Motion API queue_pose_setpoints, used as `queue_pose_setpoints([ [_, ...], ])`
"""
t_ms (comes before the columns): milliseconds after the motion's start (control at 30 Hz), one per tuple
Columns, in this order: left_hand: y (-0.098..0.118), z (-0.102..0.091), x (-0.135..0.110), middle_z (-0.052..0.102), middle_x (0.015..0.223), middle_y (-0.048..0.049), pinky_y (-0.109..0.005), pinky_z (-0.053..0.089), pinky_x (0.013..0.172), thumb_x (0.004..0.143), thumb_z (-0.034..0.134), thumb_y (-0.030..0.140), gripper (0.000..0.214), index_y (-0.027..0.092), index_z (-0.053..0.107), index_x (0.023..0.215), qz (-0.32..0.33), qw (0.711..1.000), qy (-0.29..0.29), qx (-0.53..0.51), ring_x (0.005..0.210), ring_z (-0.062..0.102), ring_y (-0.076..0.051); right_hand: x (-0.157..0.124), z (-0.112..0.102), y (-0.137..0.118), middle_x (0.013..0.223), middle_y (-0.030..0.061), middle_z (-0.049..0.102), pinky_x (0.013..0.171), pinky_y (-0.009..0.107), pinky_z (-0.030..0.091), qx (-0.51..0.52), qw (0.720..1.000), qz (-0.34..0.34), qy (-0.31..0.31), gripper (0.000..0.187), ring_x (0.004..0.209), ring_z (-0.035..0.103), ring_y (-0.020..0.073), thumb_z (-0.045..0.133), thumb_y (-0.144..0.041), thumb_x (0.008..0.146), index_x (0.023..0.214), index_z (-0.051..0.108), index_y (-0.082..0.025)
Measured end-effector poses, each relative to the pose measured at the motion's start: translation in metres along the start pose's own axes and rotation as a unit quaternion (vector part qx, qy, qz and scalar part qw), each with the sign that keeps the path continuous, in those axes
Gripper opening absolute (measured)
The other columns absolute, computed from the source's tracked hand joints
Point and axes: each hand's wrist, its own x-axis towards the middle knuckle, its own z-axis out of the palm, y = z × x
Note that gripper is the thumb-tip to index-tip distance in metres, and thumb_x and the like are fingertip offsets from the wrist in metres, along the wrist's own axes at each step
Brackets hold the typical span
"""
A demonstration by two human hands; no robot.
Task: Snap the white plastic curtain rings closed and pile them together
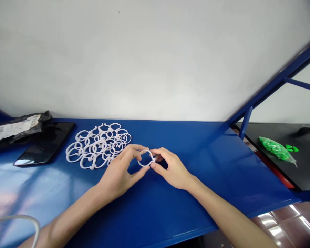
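A white plastic shower curtain ring (145,165) is held up between my two hands, above the blue tabletop (155,206). The fingertips of my left hand (120,172) pinch its left and lower sides. At its knobbed ends, on the right, the thumb and fingers of my right hand (173,168) are closed. Whether those ends are joined or apart, I cannot tell. Just left of my hands lies a loose pile of similar white rings (98,146), overlapping one another.
On the left, a black plastic parcel (18,129) with a label rests against a dark glossy tablet (45,148). A white cable (23,217) curves at lower left. Blue frame bars (266,89) stand at right; beyond them a bag of green pieces (275,150) lies on a black surface.
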Motion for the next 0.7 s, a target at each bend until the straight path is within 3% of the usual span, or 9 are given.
queue_pose_setpoints([
  [133, 0.001, 0.011, -0.010, 0.064, 0.114, -0.0054, -0.026, 0.059, 0.073, 0.097, 0.061, 0.023, 0.018, 0.023, 0.045, 0.089, 0.038, 0.999, -0.019, 0.019, 0.096, 0.073, -0.016, 0.000, 0.009, -0.002, 0.083, 0.0001, 0.071, 0.070, 0.029, 0.054, 0.153, 0.985, 0.082, -0.012, 0.016, 0.073, 0.067, 0.0148, 0.064, -0.034, 0.097, 0.105, 0.070, -0.021],
  [233, 0.000, 0.016, -0.015, 0.063, 0.103, -0.0032, -0.026, 0.056, 0.068, 0.098, 0.061, 0.025, 0.016, 0.023, 0.046, 0.090, 0.050, 0.998, -0.039, 0.017, 0.083, 0.070, -0.015, 0.001, 0.009, 0.003, 0.079, -0.0007, 0.068, 0.065, 0.027, 0.050, 0.179, 0.976, 0.123, 0.018, 0.016, 0.068, 0.063, 0.0138, 0.068, -0.035, 0.094, 0.097, 0.070, -0.020],
  [367, 0.005, 0.023, -0.015, 0.064, 0.084, 0.0029, -0.024, 0.053, 0.061, 0.098, 0.056, 0.022, 0.007, 0.024, 0.050, 0.094, -0.036, 0.996, -0.059, -0.048, 0.067, 0.064, -0.013, 0.000, 0.003, 0.003, 0.085, 0.0009, 0.070, 0.067, 0.027, 0.048, 0.077, 0.995, 0.063, 0.029, 0.014, 0.072, 0.061, 0.0143, 0.067, -0.034, 0.095, 0.092, 0.073, -0.022],
  [467, 0.010, 0.023, -0.012, 0.069, 0.084, 0.0020, -0.026, 0.054, 0.064, 0.099, 0.053, 0.023, 0.004, 0.023, 0.057, 0.101, -0.104, 0.985, -0.075, -0.119, 0.068, 0.065, -0.013, -0.001, 0.001, 0.000, 0.087, 0.0021, 0.069, 0.072, 0.028, 0.049, 0.020, 1.000, 0.011, 0.011, 0.015, 0.076, 0.062, 0.0152, 0.066, -0.033, 0.096, 0.089, 0.075, -0.023],
  [600, 0.010, 0.014, -0.004, 0.072, 0.088, -0.0016, -0.029, 0.058, 0.069, 0.100, 0.056, 0.033, 0.013, 0.022, 0.062, 0.105, -0.210, 0.930, -0.089, -0.288, 0.074, 0.069, -0.015, -0.002, 0.004, 0.002, 0.081, -0.0005, 0.069, 0.063, 0.026, 0.051, 0.147, 0.984, 0.104, 0.012, 0.018, 0.068, 0.064, 0.0135, 0.073, -0.037, 0.091, 0.099, 0.069, -0.022],
  [700, 0.008, 0.008, 0.000, 0.071, 0.080, -0.0013, -0.031, 0.059, 0.071, 0.099, 0.058, 0.040, 0.020, 0.021, 0.062, 0.102, -0.262, 0.887, -0.084, -0.370, 0.072, 0.069, -0.015, -0.002, 0.006, 0.005, 0.088, 0.0002, 0.072, 0.069, 0.029, 0.057, 0.241, 0.964, 0.110, 0.021, 0.033, 0.071, 0.070, 0.0143, 0.075, -0.039, 0.089, 0.115, 0.064, -0.022],
])
